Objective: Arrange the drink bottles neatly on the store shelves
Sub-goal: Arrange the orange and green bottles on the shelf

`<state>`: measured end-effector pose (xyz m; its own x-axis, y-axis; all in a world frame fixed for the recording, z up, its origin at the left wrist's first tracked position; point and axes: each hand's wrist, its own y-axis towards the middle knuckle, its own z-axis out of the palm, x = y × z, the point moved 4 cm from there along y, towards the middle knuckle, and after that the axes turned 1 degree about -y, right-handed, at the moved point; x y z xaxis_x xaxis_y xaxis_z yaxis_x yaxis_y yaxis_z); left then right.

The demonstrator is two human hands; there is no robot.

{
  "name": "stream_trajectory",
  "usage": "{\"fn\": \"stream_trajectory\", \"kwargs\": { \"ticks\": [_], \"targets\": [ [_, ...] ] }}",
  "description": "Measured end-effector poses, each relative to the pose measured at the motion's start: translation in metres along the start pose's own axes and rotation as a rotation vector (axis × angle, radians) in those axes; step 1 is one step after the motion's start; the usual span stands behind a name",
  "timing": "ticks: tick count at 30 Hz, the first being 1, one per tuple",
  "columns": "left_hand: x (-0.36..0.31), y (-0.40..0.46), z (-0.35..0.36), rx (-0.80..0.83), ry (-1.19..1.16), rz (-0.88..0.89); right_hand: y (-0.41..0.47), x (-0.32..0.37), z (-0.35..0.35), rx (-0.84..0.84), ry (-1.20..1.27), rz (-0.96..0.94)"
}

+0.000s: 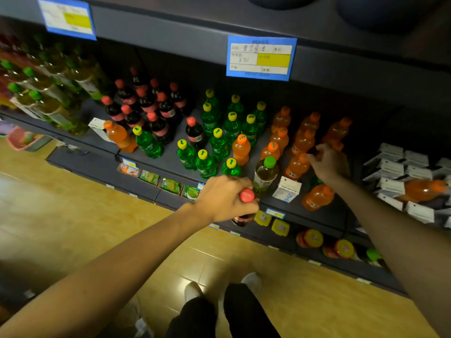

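My left hand (225, 200) grips a dark cola bottle (246, 217) with a red cap by its neck, held just in front of the dark shelf (168, 158). My right hand (328, 163) reaches among the orange soda bottles (303, 142) on the right, fingers spread, touching one orange bottle (296, 167). Green soda bottles (218, 142) with yellow caps stand in the middle, cola bottles (148, 103) behind on the left. A tea bottle (264, 174) with a green cap stands at the front. One orange bottle (317, 197) lies tilted near the front edge.
Yellow tea bottles (48, 98) fill the shelf's left end. White packets (400, 164) with an orange bottle (424, 190) lying on them sit at the right. A lower shelf (317, 240) holds small tubs and snacks. A pink basket (22, 140) stands on the floor at left.
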<state>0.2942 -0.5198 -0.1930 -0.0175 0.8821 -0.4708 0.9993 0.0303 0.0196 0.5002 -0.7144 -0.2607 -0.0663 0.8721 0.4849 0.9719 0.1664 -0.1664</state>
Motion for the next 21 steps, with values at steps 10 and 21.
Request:
{"fn": "stream_trajectory", "kwargs": {
  "ticks": [10, 21],
  "targets": [
    [0.026, -0.051, -0.054, -0.069, -0.112, 0.031, -0.094, 0.091, -0.043, -0.201, 0.096, -0.303],
    [0.136, -0.154, -0.150, -0.279, -0.105, -0.092, -0.151, 0.258, 0.033, -0.147, 0.173, -0.494]
  ]
}}
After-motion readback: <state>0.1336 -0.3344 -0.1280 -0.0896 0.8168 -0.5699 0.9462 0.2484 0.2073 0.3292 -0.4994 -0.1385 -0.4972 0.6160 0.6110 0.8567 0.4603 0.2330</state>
